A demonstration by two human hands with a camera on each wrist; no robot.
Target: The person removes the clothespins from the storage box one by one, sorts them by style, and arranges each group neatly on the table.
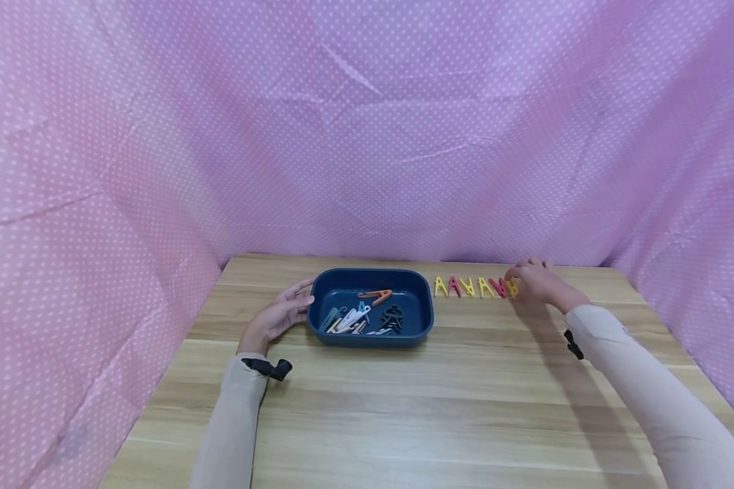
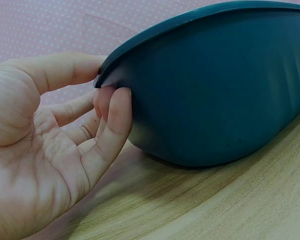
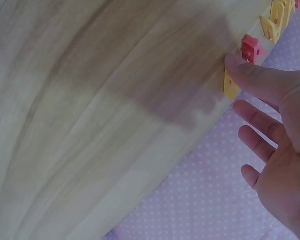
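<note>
At the left end of a dark blue plastic basin point(image 1: 373, 341), my left hand point(image 1: 279, 314) grips the rim, thumb over the edge and fingertips against the outer wall below it. My right hand point(image 1: 541, 283) is at the right end of a row of clothespins and pinches a yellow clothespin point(image 3: 231, 86); its thumb lies on the clip, and the index finger is mostly hidden. The other fingers are spread loosely. Beside that clip is a red clothespin point(image 3: 250, 48), followed leftward by more yellow ones and a red clothespin point(image 1: 454, 286).
Inside the basin lie an orange clothespin point(image 1: 378, 296), several white clothespins point(image 1: 355, 318) and a heap of dark green clips point(image 1: 392, 318). The row lies near the back edge of the wooden table point(image 1: 404, 407). A pink dotted cloth point(image 1: 367, 136) hangs behind and at both sides.
</note>
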